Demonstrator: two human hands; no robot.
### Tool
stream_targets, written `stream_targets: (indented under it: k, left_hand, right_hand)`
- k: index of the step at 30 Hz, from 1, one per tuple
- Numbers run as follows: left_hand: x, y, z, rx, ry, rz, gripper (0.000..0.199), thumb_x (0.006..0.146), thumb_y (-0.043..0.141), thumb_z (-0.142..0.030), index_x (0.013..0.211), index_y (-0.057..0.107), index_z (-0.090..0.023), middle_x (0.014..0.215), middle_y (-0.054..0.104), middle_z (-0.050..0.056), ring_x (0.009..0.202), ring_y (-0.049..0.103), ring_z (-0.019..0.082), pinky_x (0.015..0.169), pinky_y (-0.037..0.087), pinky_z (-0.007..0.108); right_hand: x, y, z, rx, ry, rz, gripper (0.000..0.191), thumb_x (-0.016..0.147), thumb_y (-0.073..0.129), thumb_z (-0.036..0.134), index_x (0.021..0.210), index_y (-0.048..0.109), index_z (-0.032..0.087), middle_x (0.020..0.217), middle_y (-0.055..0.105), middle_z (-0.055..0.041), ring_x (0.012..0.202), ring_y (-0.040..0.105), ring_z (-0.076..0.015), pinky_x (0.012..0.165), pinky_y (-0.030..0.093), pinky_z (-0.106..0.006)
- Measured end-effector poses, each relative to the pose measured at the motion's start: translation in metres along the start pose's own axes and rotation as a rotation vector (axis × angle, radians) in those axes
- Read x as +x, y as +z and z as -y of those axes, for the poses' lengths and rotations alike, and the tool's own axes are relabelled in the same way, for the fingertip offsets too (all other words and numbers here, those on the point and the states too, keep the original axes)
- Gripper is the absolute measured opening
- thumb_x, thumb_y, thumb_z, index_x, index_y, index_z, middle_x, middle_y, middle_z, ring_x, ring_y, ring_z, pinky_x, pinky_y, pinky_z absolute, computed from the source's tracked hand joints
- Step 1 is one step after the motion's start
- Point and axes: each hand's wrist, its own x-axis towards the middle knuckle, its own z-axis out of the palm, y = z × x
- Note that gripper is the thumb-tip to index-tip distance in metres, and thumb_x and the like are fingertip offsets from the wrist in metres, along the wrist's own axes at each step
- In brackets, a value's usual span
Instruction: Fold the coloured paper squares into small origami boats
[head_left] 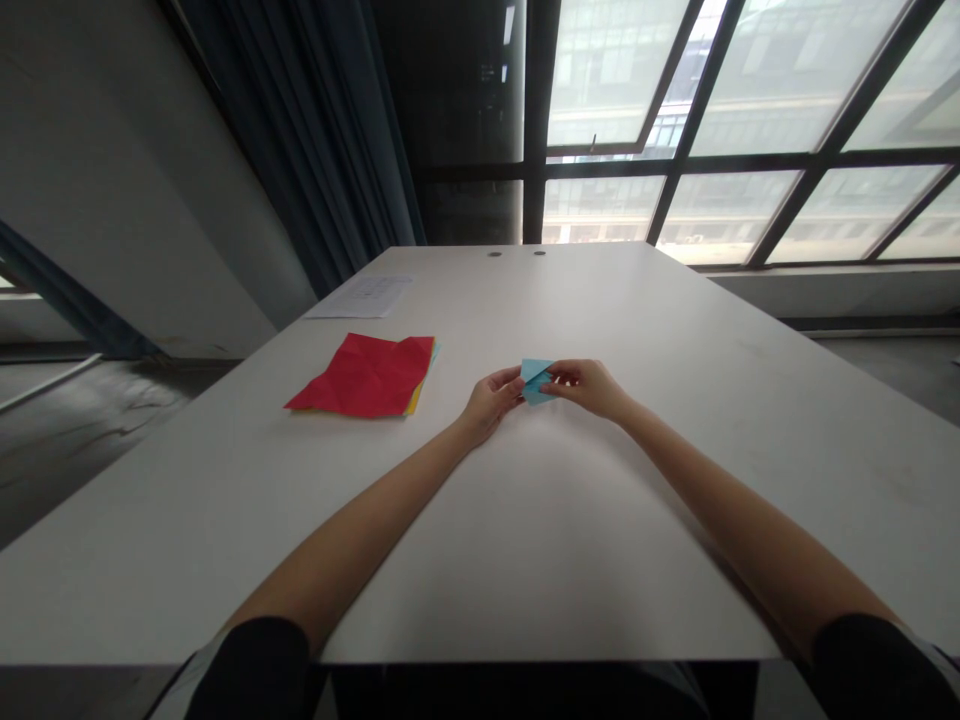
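A small folded piece of light blue paper (535, 374) is held between my two hands, just above the white table (555, 540). My left hand (491, 402) pinches its left edge with thumb and fingers. From the right, my right hand (589, 386) grips the other side, thumb and fingertips closed on the paper. A darker crease or flap runs across the paper between the fingertips. Parts of its edges are hidden behind my fingers.
Left of my hands lies a stack of paper sheets, a creased red one (371, 375) on top, with yellow and blue edges below. Farther back is a printed white sheet (364, 297). Two round grey discs (494, 254) sit near the far edge.
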Motion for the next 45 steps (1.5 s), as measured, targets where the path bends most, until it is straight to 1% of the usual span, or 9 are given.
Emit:
stream_targets:
  k: [4,8,16,20,26,35,37,41,45]
  left_hand:
    - [0.0,0.0,0.0,0.01,-0.003,0.005,0.053,0.054,0.077,-0.04,0.098,0.063,-0.013,0.098,0.066,0.011,0.088,0.062,0.019,0.082,0.045,0.033]
    - [0.0,0.001,0.0,0.037,0.022,-0.002,0.052,0.055,0.076,-0.04,0.098,0.063,-0.014,0.101,0.065,0.011,0.089,0.061,0.02,0.081,0.046,0.034]
    - [0.002,-0.002,0.007,0.19,0.106,0.008,0.053,0.052,0.079,-0.031,0.098,0.06,-0.013,0.098,0.065,0.009,0.081,0.063,0.018,0.078,0.048,0.034]
    - [0.001,0.001,0.007,0.238,0.107,0.048,0.052,0.051,0.08,-0.029,0.095,0.06,-0.012,0.089,0.067,0.007,0.077,0.063,0.018,0.073,0.048,0.031]
    - [0.004,-0.003,0.01,0.121,0.126,0.012,0.045,0.056,0.078,-0.031,0.093,0.06,-0.011,0.085,0.068,0.007,0.077,0.063,0.017,0.075,0.046,0.029]
    - [0.001,0.001,0.005,-0.014,0.04,-0.002,0.047,0.055,0.078,-0.034,0.091,0.058,-0.011,0.075,0.068,0.006,0.067,0.064,0.016,0.065,0.047,0.026]
    - [0.001,0.001,0.003,-0.034,0.031,-0.012,0.048,0.055,0.077,-0.036,0.09,0.057,-0.011,0.072,0.067,0.005,0.065,0.064,0.016,0.064,0.047,0.026]
    - [0.002,0.0,0.003,-0.067,0.019,-0.011,0.049,0.058,0.074,-0.042,0.092,0.057,-0.011,0.073,0.067,0.005,0.066,0.064,0.016,0.062,0.047,0.027]
    - [0.002,-0.001,0.003,-0.035,0.022,0.009,0.048,0.059,0.074,-0.041,0.092,0.057,-0.011,0.077,0.067,0.006,0.071,0.063,0.016,0.066,0.047,0.027]
  right_hand:
    - [-0.002,-0.001,0.003,-0.145,-0.088,0.015,0.012,0.069,0.062,0.031,0.074,0.066,0.021,0.064,0.062,0.0015,0.054,0.051,-0.0094,0.055,0.038,-0.021]
    - [-0.003,0.004,0.003,-0.205,-0.109,-0.055,0.013,0.071,0.061,0.032,0.074,0.065,0.021,0.063,0.062,0.0014,0.053,0.051,-0.0096,0.054,0.037,-0.021]
    - [-0.008,0.025,0.0,-0.252,-0.026,-0.156,0.012,0.072,0.058,0.028,0.07,0.064,0.018,0.063,0.062,-0.0004,0.056,0.053,-0.0112,0.057,0.038,-0.022]
    - [-0.01,0.03,-0.001,-0.291,-0.028,-0.126,0.018,0.075,0.055,0.027,0.063,0.062,0.017,0.06,0.06,-0.0013,0.055,0.052,-0.011,0.056,0.036,-0.021]
    - [-0.011,0.027,0.002,-0.198,-0.131,-0.059,0.02,0.079,0.054,0.032,0.068,0.063,0.018,0.063,0.061,0.0,0.056,0.051,-0.0091,0.056,0.036,-0.019]
    - [-0.011,0.029,0.001,-0.157,-0.067,-0.092,0.02,0.077,0.056,0.035,0.074,0.066,0.018,0.062,0.062,-0.0003,0.054,0.05,-0.0093,0.056,0.037,-0.02]
    - [-0.012,0.029,0.001,-0.11,-0.07,-0.067,0.018,0.072,0.06,0.034,0.08,0.065,0.019,0.067,0.064,-0.0001,0.054,0.051,-0.009,0.055,0.038,-0.02]
    - [-0.011,0.029,0.0,-0.031,-0.04,-0.066,0.028,0.068,0.064,0.03,0.093,0.062,0.019,0.073,0.065,0.0,0.053,0.05,-0.0082,0.053,0.039,-0.02]
    - [-0.01,0.032,-0.001,-0.047,-0.027,-0.132,0.02,0.07,0.061,0.03,0.087,0.064,0.018,0.07,0.064,-0.0002,0.054,0.05,-0.0087,0.054,0.039,-0.02]
